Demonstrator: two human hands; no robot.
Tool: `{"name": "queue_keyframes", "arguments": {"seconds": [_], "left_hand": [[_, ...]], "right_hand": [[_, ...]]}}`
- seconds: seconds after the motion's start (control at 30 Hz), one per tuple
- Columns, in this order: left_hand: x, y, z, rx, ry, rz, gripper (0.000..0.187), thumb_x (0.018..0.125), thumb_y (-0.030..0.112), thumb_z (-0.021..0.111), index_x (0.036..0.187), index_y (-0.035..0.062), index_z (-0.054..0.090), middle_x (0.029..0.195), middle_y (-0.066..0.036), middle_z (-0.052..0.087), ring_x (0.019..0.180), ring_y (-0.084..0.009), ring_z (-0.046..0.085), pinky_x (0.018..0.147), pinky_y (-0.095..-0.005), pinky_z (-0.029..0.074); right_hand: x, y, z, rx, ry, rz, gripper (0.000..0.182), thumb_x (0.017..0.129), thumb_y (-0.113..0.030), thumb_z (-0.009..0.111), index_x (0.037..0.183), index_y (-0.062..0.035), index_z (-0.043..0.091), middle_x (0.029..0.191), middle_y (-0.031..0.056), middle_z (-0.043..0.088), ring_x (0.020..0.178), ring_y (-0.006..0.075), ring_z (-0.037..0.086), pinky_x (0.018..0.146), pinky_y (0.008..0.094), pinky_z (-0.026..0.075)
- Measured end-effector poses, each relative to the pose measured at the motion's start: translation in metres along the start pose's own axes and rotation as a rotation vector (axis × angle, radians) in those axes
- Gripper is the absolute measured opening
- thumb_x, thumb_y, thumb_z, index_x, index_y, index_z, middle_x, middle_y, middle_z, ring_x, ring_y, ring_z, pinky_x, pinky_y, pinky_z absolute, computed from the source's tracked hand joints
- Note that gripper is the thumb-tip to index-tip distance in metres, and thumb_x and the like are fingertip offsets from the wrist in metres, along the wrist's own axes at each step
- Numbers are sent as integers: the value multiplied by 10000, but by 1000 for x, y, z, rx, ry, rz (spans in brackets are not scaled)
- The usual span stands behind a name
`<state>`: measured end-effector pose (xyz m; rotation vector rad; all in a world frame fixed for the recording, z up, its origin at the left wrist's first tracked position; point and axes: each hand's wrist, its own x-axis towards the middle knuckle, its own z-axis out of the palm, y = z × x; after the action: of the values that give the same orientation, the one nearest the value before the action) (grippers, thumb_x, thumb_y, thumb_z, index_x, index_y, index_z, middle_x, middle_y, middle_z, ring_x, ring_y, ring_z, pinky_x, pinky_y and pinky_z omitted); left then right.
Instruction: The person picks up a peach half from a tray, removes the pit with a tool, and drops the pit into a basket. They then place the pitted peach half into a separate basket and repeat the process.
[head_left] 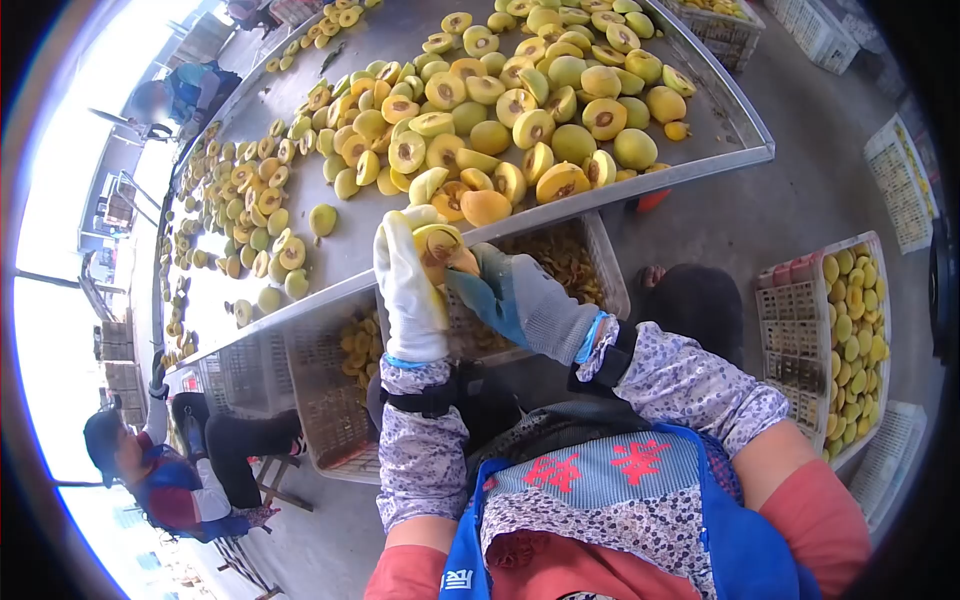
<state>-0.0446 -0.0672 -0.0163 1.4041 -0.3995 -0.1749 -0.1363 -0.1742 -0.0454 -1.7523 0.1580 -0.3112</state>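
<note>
My left hand point(405, 275), in a white glove with a yellowish palm, is closed around a halved yellow peach point(436, 243). The cut side and brown middle of the fruit face my other hand. My right hand point(515, 292), in a grey and blue coated glove, is closed at the peach's right edge. Whatever sits inside its fingers is hidden. Both hands are just off the rim of a metal table point(560, 208). Many halved peaches point(533, 127) lie heaped on it, some showing their pits.
Beneath the rim, a crate point(612, 265) holds brownish scraps, and another crate point(330, 425) stands to its left. A crate of yellow-green fruit point(800, 330) is on the right. A seated person point(175, 480) is at lower left; another person point(185, 95) is at the far side.
</note>
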Motion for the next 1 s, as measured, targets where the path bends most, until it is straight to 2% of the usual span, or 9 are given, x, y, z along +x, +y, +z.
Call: {"name": "queue_keyframes", "arguments": {"seconds": [0.07,0.17,0.23,0.3,0.37,0.6,0.7,0.77,1.0], "left_hand": [[-5,-8,5,124,-77,120,428,909,-68,578,1329,-57,496,1091,-133,658,924,-187,639,799,-281,546],[-9,12,22,-371,128,-274,376,929,-27,580,1298,-66,518,1055,-144,682,863,-174,656,775,-266,552],[-4,0,8,735,-14,448,359,941,34,604,1278,-71,535,1059,-129,693,837,-174,662,772,-267,553],[-1,-12,7,528,21,434,335,967,101,604,1250,-73,558,1037,-120,701,803,-161,653,758,-266,548],[0,-18,1,-147,-32,-34,326,986,142,586,1235,-67,573,1027,-108,704,795,-159,651,753,-269,541],[-15,-8,28,128,129,152,233,995,78,516,1160,-73,580,978,-114,680,794,-143,631,758,-257,530],[-14,-17,22,550,128,495,194,941,-34,524,1122,-78,575,993,-130,656,798,-153,635,789,-268,547],[-16,-14,17,129,79,63,302,1064,238,428,1108,-10,594,1124,-98,573,1011,-236,655,838,-360,598],[-20,-12,14,448,-46,203,257,1053,215,465,1067,-1,605,1126,-110,569,889,-220,686,757,-357,614]], "right_hand": [[0,-4,-4,-70,46,-21,416,1019,-424,539,1112,-32,642,860,238,693,824,445,672,722,461,526],[5,-12,-15,-172,-63,158,359,1007,-311,590,1183,1,589,942,277,682,951,476,644,745,459,533],[2,3,-8,-129,-33,97,353,1005,-313,593,1164,2,594,930,274,683,937,472,651,735,461,532],[2,8,-5,-87,-9,30,347,1003,-315,597,1144,2,599,917,271,684,923,467,657,725,463,531],[2,5,-5,-164,-68,133,349,997,-323,607,1125,2,611,917,264,689,920,458,665,730,450,533],[-1,-1,3,-8,-156,301,544,984,-536,540,1164,-32,635,979,245,706,972,430,682,845,445,525],[-6,2,10,274,-172,286,558,979,-526,569,1165,-3,633,979,176,723,922,299,699,844,381,523],[-8,3,12,427,-192,312,481,1012,-478,565,1119,-16,646,863,19,666,784,72,590,717,257,522],[-16,-2,19,630,-188,459,445,1028,-447,552,1089,-19,654,889,21,665,801,77,585,734,251,511]]}}
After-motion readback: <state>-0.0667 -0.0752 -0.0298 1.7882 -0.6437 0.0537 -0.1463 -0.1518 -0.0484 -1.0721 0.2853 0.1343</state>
